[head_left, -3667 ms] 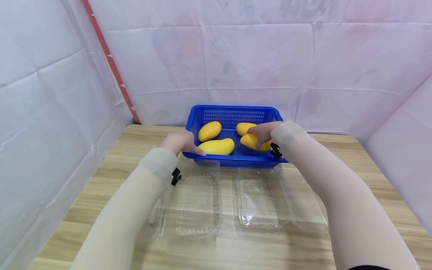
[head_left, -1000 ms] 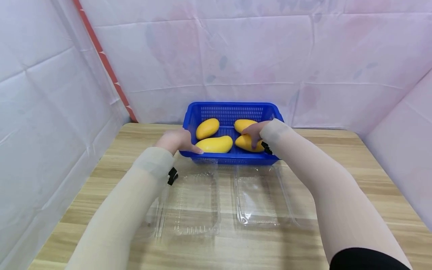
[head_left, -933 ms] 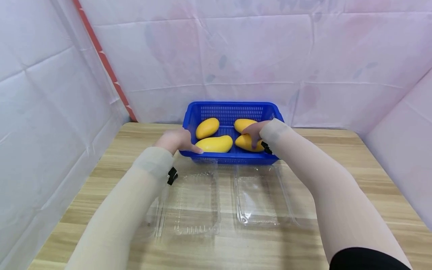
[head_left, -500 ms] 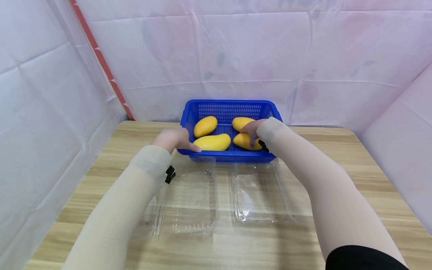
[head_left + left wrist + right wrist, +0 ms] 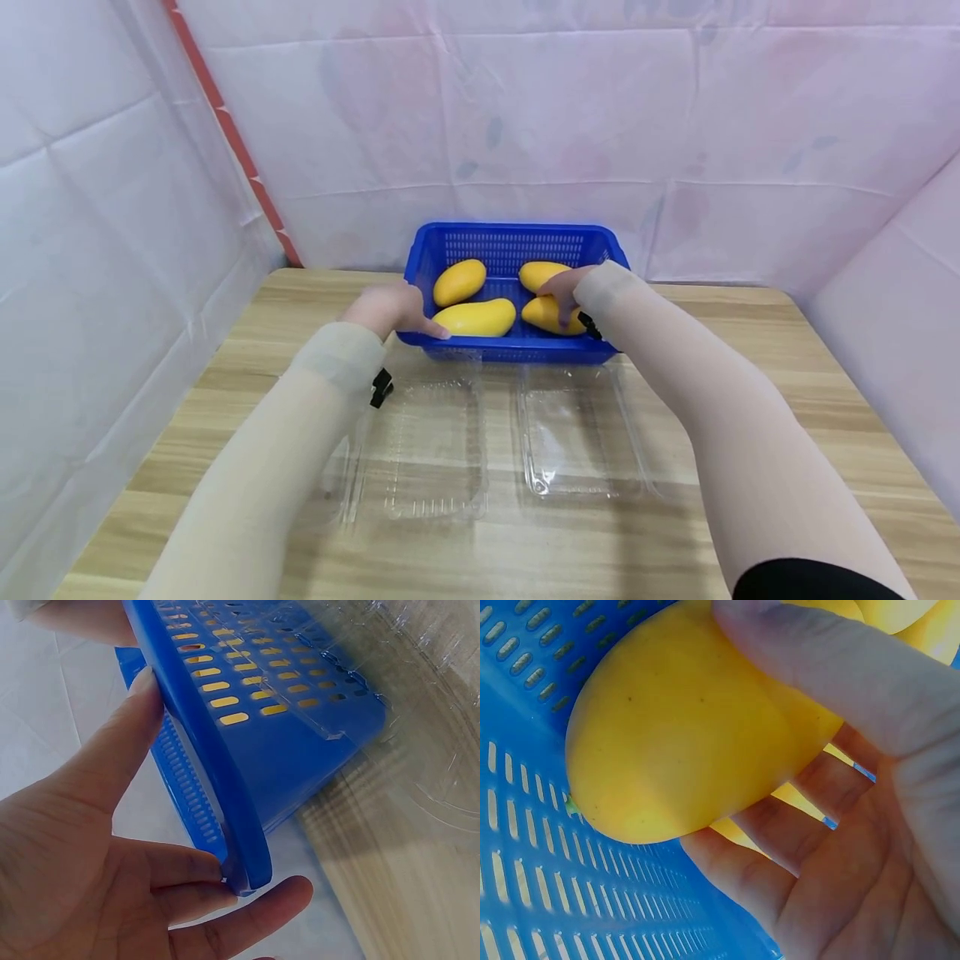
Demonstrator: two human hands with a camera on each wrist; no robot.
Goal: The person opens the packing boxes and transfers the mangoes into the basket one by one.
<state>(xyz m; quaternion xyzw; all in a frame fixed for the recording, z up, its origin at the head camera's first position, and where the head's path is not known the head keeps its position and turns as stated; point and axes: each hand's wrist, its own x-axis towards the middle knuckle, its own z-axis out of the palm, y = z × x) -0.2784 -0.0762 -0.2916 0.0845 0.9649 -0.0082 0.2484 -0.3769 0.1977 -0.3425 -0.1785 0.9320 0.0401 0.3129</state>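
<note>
Four-sided and slotted, a blue plastic basket [image 5: 517,344] stands at the back of the table with several yellow mangoes in it. My left hand [image 5: 386,310] grips its left front corner, thumb and fingers [image 5: 199,866] at the rim in the left wrist view. Inside the right part, my right hand [image 5: 566,293] holds the front mango [image 5: 538,312], thumb over one side and fingers curled beneath the other. Behind it lies another mango [image 5: 540,273], partly hidden by that hand. Two mangoes, one in front [image 5: 480,318] and one behind [image 5: 459,282], lie in the left part.
Two clear plastic clamshell boxes lie open on the wooden table [image 5: 525,558] before the basket, the left box [image 5: 438,450] partly behind my left forearm, the right box [image 5: 570,442] beside my right forearm. White patterned sheets [image 5: 555,125] hang behind and at both sides.
Over the last few seconds my right hand and forearm have shifted slightly left, with the front mango still held. The left hand stays at the basket corner; the head view has shifted a little.
</note>
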